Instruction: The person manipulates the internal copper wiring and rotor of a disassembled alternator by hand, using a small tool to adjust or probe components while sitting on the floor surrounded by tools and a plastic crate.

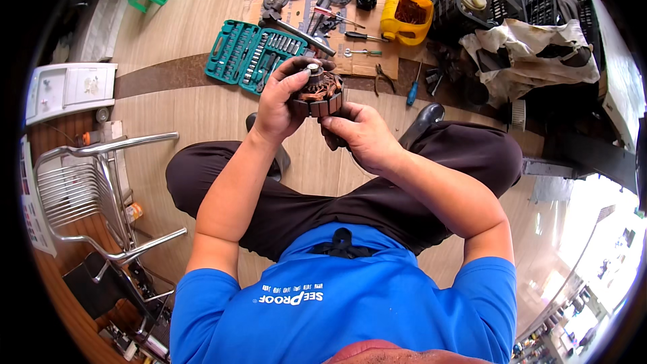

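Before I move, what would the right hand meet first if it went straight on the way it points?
Probably the copper-wound part. The right hand points up and left and seems to touch that part's lower edge; the left hand holds it. Depth is unclear.

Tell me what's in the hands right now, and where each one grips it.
A copper-wound motor rotor: the left hand grips its left side, thumb near the top end; the right hand holds its lower edge.

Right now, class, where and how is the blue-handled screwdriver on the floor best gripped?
Probably by its blue handle, from above on the person's side: the screwdriver lies with that thick end nearest, its thin shaft pointing away.
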